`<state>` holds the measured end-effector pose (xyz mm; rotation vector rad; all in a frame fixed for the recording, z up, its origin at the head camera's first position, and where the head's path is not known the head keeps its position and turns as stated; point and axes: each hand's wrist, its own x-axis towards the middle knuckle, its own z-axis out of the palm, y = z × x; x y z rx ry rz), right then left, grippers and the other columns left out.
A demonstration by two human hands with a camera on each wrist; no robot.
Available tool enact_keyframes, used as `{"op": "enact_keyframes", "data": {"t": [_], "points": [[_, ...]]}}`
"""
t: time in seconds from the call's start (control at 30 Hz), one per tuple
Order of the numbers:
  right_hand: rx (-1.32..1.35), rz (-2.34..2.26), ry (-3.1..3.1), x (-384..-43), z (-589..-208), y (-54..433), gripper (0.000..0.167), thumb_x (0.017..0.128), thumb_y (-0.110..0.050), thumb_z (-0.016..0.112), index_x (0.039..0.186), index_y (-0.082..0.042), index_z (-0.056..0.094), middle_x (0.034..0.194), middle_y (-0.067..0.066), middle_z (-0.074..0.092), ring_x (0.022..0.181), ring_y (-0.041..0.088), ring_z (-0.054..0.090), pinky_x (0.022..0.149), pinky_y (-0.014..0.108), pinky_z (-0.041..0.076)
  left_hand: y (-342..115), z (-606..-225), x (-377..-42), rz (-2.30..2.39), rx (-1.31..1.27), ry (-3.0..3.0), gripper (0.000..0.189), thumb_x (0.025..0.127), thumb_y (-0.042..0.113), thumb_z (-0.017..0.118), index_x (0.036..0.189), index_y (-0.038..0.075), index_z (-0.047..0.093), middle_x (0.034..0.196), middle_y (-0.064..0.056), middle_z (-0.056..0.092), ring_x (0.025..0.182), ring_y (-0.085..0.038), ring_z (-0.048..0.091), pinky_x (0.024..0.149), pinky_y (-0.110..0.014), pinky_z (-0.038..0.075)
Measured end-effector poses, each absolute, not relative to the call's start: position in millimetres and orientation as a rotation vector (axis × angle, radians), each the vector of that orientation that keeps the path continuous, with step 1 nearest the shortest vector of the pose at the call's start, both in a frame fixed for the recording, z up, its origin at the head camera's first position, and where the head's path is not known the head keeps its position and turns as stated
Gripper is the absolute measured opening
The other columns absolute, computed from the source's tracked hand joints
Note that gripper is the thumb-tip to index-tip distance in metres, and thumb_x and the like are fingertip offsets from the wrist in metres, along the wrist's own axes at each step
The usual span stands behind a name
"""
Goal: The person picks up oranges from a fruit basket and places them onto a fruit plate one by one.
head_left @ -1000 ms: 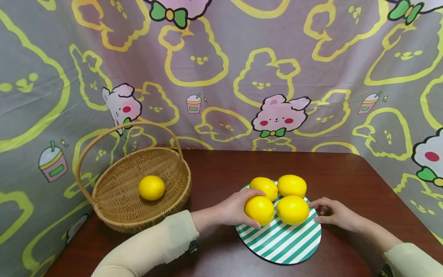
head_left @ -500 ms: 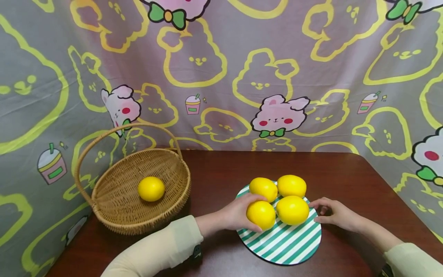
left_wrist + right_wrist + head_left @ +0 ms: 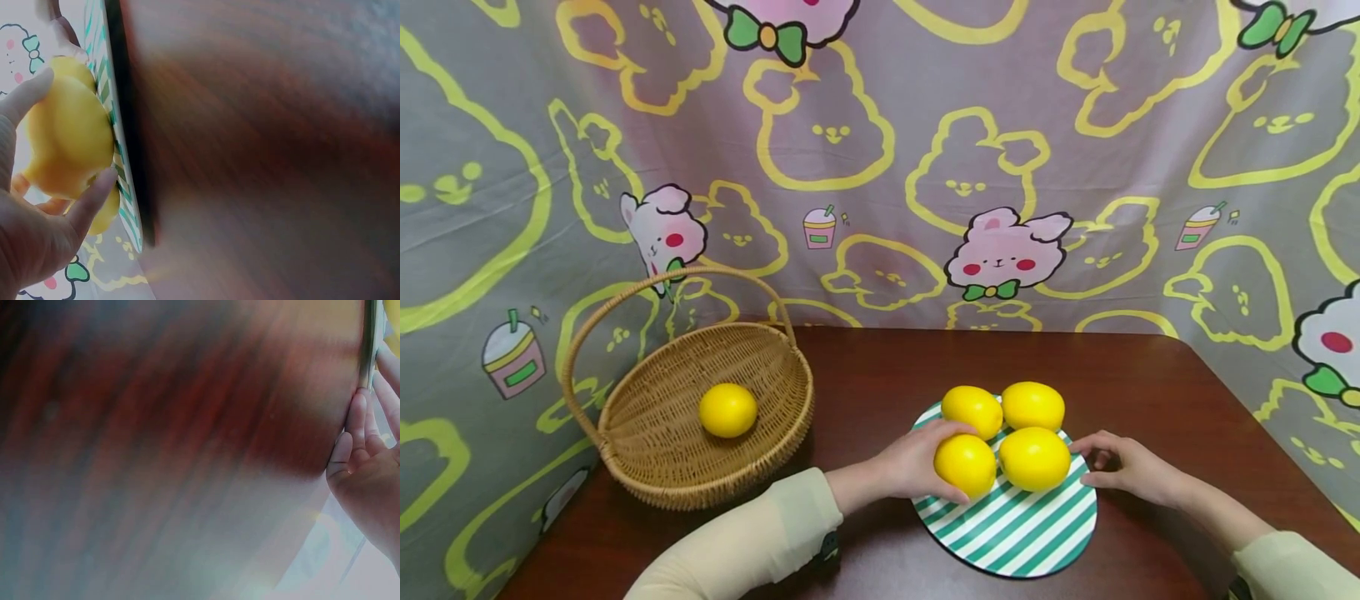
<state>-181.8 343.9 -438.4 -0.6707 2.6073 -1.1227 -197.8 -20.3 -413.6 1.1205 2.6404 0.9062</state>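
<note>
My left hand (image 3: 921,461) grips a yellow lemon (image 3: 967,467) at the front left of a round mat with green and white stripes (image 3: 1015,537). In the left wrist view the thumb and fingers lie around this lemon (image 3: 72,134), which sits at the mat's surface. Three other lemons share the mat: one at front right (image 3: 1034,459), one at back left (image 3: 972,411) and one at back right (image 3: 1033,406). At the mat's right edge, my right hand (image 3: 1131,468) touches the rim with relaxed fingers; the right wrist view shows its fingertips (image 3: 357,409) by that edge.
On the left of the dark wooden table (image 3: 880,367) stands a wicker basket (image 3: 658,400) with a tall arched handle (image 3: 700,270). A single lemon (image 3: 728,410) lies inside it. A patterned cloth (image 3: 865,167) hangs behind and along both sides.
The left hand and its lemon have shifted slightly toward the front of the mat, mostly in the first half second. The right hand and the other lemons have stayed in place.
</note>
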Motion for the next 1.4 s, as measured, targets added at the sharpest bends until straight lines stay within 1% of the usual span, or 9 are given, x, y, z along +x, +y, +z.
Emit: {"op": "enact_keyframes", "data": {"t": [0.1,0.23,0.37,0.67,0.87,0.97,1.03,1.3,1.4], "points": [[-0.671,-1.121,2.606,-181.8,-438.5,343.6,0.038,0.089,-0.014,0.071,0.122,0.0,0.06,0.104,0.007,0.055,0.08,0.01,0.049,0.066,0.023,0.045,-21.8,-412.9,-197.5,0.846,1.124,2.674,0.081,0.068,0.043,0.088,0.137,0.024,0.05,0.134,0.003,0.052,0.115,-0.01,0.051,0.092,-0.029,0.044],[-0.671,-1.126,2.6,-181.7,-437.6,342.9,0.039,0.089,-0.015,0.071,0.123,0.0,0.059,0.104,0.007,0.055,0.08,0.011,0.049,0.066,0.023,0.046,-23.7,-411.1,-196.7,0.804,1.108,2.681,0.08,0.07,0.046,0.085,0.138,0.025,0.049,0.136,0.003,0.051,0.117,-0.011,0.05,0.093,-0.032,0.044],[-0.674,-1.133,2.594,-181.7,-436.8,342.5,0.04,0.089,-0.015,0.072,0.123,0.001,0.059,0.103,0.006,0.055,0.08,0.011,0.048,0.066,0.023,0.045,-24.0,-410.2,-196.4,0.8,1.097,2.673,0.08,0.071,0.048,0.084,0.139,0.024,0.049,0.139,0.003,0.049,0.12,-0.012,0.049,0.096,-0.033,0.043],[-0.715,-1.135,2.606,-181.7,-436.2,342.5,0.038,0.089,-0.014,0.071,0.121,0.002,0.06,0.103,0.006,0.055,0.08,0.01,0.049,0.066,0.023,0.046,-25.9,-410.2,-197.1,0.826,1.074,2.667,0.08,0.071,0.049,0.084,0.139,0.024,0.048,0.137,0.004,0.05,0.117,-0.011,0.05,0.094,-0.033,0.044],[-0.679,-1.134,2.606,-181.4,-435.5,342.3,0.039,0.088,-0.015,0.072,0.122,0.002,0.06,0.103,0.007,0.054,0.079,0.011,0.049,0.066,0.023,0.045,-30.0,-405.6,-198.8,0.843,1.007,2.661,0.078,0.071,0.05,0.083,0.138,0.027,0.049,0.131,0.006,0.052,0.109,-0.012,0.054,0.085,-0.03,0.047],[-0.655,-1.13,2.602,-181.4,-435.1,342.1,0.04,0.088,-0.016,0.072,0.122,0.001,0.06,0.103,0.007,0.054,0.079,0.01,0.048,0.066,0.023,0.045,-33.3,-401.9,-199.3,0.864,0.999,2.669,0.078,0.07,0.05,0.084,0.137,0.027,0.05,0.128,0.004,0.054,0.108,-0.015,0.055,0.079,-0.028,0.047],[-0.653,-1.126,2.605,-181.2,-434.8,342.0,0.04,0.088,-0.016,0.072,0.122,0.001,0.06,0.103,0.007,0.054,0.079,0.011,0.048,0.066,0.023,0.045,-36.3,-398.6,-199.1,0.88,1.001,2.677,0.079,0.07,0.05,0.084,0.138,0.026,0.05,0.128,0.002,0.054,0.109,-0.017,0.055,0.078,-0.028,0.047],[-0.686,-1.14,2.603,-180.5,-434.5,342.3,0.038,0.089,-0.015,0.071,0.121,0.002,0.06,0.101,0.006,0.054,0.079,0.011,0.048,0.065,0.023,0.045,-54.7,-378.5,-192.1,0.972,0.981,2.681,0.08,0.07,0.045,0.085,0.139,0.024,0.05,0.128,0.003,0.054,0.112,-0.021,0.054,0.081,-0.032,0.048],[-0.679,-1.135,2.604,-180.4,-434.5,343.2,0.039,0.089,-0.015,0.071,0.122,0.001,0.06,0.1,0.006,0.053,0.079,0.011,0.048,0.066,0.023,0.045,-63.0,-368.5,-187.7,0.979,0.983,2.691,0.079,0.071,0.045,0.085,0.139,0.024,0.05,0.126,0.006,0.054,0.112,-0.018,0.054,0.083,-0.033,0.048]]}}
